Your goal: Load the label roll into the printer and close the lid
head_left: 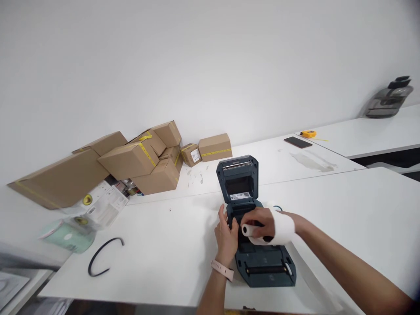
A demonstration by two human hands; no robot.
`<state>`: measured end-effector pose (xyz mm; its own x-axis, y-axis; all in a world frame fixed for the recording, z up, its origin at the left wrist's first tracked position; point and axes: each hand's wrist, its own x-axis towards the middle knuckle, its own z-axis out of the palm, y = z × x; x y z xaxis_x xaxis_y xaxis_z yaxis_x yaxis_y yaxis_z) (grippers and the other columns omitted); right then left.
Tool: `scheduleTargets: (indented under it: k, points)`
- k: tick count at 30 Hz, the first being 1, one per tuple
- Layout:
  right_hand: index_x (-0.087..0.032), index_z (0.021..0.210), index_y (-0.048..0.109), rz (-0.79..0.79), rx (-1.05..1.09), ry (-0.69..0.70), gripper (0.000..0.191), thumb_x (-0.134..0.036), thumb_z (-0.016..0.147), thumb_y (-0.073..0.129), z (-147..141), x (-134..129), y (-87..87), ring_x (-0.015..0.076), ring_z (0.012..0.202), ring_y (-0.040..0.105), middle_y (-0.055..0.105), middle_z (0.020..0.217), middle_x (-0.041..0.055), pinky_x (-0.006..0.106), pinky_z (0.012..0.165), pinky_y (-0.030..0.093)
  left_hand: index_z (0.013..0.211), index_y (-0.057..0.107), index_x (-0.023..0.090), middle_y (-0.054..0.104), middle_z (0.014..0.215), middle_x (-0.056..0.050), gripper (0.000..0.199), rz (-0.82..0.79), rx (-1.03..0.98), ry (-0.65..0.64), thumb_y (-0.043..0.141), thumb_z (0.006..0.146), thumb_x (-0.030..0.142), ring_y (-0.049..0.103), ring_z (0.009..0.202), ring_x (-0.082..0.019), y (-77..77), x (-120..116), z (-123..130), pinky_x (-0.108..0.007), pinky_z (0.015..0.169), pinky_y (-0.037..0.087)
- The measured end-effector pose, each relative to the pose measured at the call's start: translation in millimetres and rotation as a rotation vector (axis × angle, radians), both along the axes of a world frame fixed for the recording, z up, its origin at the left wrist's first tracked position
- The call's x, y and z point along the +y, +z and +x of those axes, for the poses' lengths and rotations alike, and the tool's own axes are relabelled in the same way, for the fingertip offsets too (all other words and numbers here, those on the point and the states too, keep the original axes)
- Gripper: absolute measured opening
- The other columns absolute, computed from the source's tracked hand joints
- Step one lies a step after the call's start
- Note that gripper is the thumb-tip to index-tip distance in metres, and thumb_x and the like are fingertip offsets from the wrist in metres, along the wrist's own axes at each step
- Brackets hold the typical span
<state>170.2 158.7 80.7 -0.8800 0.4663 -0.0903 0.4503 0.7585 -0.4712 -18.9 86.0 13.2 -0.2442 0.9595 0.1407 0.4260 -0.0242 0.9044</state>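
Note:
A dark blue-grey label printer (265,270) lies on the white table with its lid (236,175) swung up and back. My left hand (227,238) grips the left edge of its body, thumb reaching over the inside. Over the open compartment, my right hand (262,218) is closed around a small white paper roll (247,230), its hollow core end facing left. A loose band of white paper (284,227) loops around the back of my right hand and wrist. My right fingertips are partly hidden by the roll.
Cardboard boxes (131,162) are piled at the back left, with a single box (215,147) beside them. Left lie a black curved band (98,258) and a mint-green package (68,236). A phone (298,141), yellow tape measure (308,134) and bottle (389,100) are at the back right.

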Motion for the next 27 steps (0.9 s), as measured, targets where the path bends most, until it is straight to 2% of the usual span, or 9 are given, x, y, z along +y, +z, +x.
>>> scheduleTargets:
  k: [2,4,7,12,15,19,23,25,27]
  points:
    - [-0.019,0.134,0.060,-0.099,0.216,-0.087,0.049,-0.042,0.091,0.058,40,-8,4.3,0.0269,0.115,0.066,0.068,0.131,0.0118,0.034,0.096,0.051,0.150,0.035,0.023,0.064,0.138,-0.014,0.061,-0.003,-0.005,0.002,0.052,0.093,0.034,0.060,0.129,-0.028,1.2,0,1,-0.041,0.103,0.048]
    - [-0.025,0.130,0.064,-0.195,0.420,-0.229,0.047,-0.049,0.089,0.062,87,-22,-2.3,0.0312,0.122,0.062,0.067,0.133,0.0102,0.040,0.104,0.047,0.149,0.037,0.022,0.061,0.141,-0.016,0.060,-0.019,-0.006,0.020,0.053,0.093,0.035,0.058,0.131,-0.029,1.4,0,1,-0.042,0.103,0.048]
    - [-0.031,0.127,0.065,-0.269,0.474,-0.551,0.044,-0.051,0.088,0.066,139,-42,-34.5,0.0335,0.128,0.057,0.064,0.136,0.0079,0.042,0.105,0.047,0.148,0.041,0.023,0.059,0.144,-0.016,0.058,-0.044,-0.004,0.040,0.053,0.093,0.035,0.055,0.134,-0.029,0.5,1,3,-0.042,0.104,0.047]
    - [-0.025,0.117,0.066,-0.277,0.496,-0.723,0.050,-0.064,0.085,0.062,144,-52,-102.9,0.0325,0.119,0.061,0.068,0.126,0.0101,0.044,0.106,0.045,0.146,0.044,0.024,0.061,0.141,-0.012,0.054,-0.023,0.034,0.030,0.051,0.093,0.034,0.057,0.131,-0.027,1.5,0,3,-0.039,0.102,0.048]
    - [-0.024,0.117,0.065,-0.311,0.499,-0.696,0.051,-0.064,0.086,0.060,132,-49,-120.4,0.0330,0.118,0.062,0.069,0.125,0.0109,0.045,0.106,0.046,0.141,0.052,0.028,0.069,0.130,-0.007,0.048,0.003,0.065,-0.001,0.050,0.094,0.036,0.065,0.117,-0.025,4.6,-1,1,-0.039,0.100,0.049]
    - [-0.031,0.136,0.054,-0.396,0.549,-0.703,0.056,-0.059,0.088,0.061,136,-38,-112.2,0.0336,0.132,0.054,0.058,0.145,0.0098,0.046,0.109,0.045,0.118,0.069,0.027,0.075,0.107,-0.005,0.035,0.010,0.078,-0.043,0.051,0.093,0.042,0.069,0.095,-0.022,6.9,0,-4,-0.037,0.089,0.053]
    - [-0.033,0.143,0.049,-0.344,0.529,-0.775,0.063,-0.059,0.087,0.062,141,-11,-88.5,0.0349,0.142,0.044,0.044,0.157,0.0074,0.049,0.113,0.042,0.115,0.071,0.026,0.074,0.089,-0.004,0.037,0.004,0.076,-0.068,0.051,0.092,0.047,0.067,0.081,-0.020,7.4,1,-9,-0.033,0.077,0.055]
    - [-0.033,0.145,0.047,-0.377,0.461,-0.702,0.072,-0.058,0.081,0.069,134,4,-77.5,0.0365,0.143,0.041,0.038,0.161,0.0071,0.048,0.112,0.043,0.114,0.072,0.025,0.073,0.084,-0.003,0.038,0.004,0.069,-0.082,0.051,0.092,0.048,0.066,0.076,-0.019,7.8,1,-10,-0.032,0.074,0.055]
    - [-0.030,0.146,0.046,-0.453,0.427,-0.579,0.079,-0.056,0.077,0.074,121,15,-70.0,0.0372,0.139,0.046,0.045,0.156,0.0103,0.046,0.108,0.047,0.112,0.072,0.025,0.072,0.082,-0.003,0.037,0.006,0.063,-0.095,0.052,0.091,0.048,0.065,0.073,-0.018,8.3,2,-11,-0.031,0.073,0.055]
